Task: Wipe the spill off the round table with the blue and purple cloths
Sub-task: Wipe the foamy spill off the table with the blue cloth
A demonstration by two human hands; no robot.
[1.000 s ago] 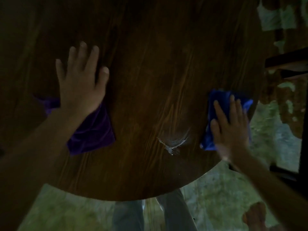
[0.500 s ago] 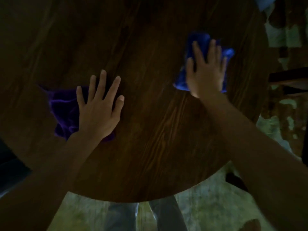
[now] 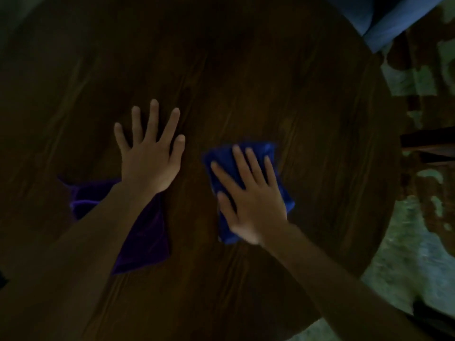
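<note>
The round dark wooden table [image 3: 246, 70] fills the dim view. My left hand [image 3: 150, 156] lies flat near the middle with its fingers spread on bare wood. The heel of its palm and its wrist rest on the purple cloth [image 3: 145, 235], which trails back under my forearm. My right hand [image 3: 251, 195] presses flat on the folded blue cloth [image 3: 221, 156], just right of the left hand. The blue cloth shows around the fingers and at both sides of the palm. No wet glint shows on the wood.
The table's curved edge [image 3: 386, 193] runs down the right side, with patchy green-and-brown floor [image 3: 418, 254] beyond it. Light blue fabric [image 3: 369, 18] lies at the top right corner. A dark piece of furniture [image 3: 428, 143] juts in from the right.
My right hand has slid the blue cloth from the far right back toward the middle and nearer me. The left hand and purple cloth have shifted slightly. The wet streak seen a second ago no longer shows.
</note>
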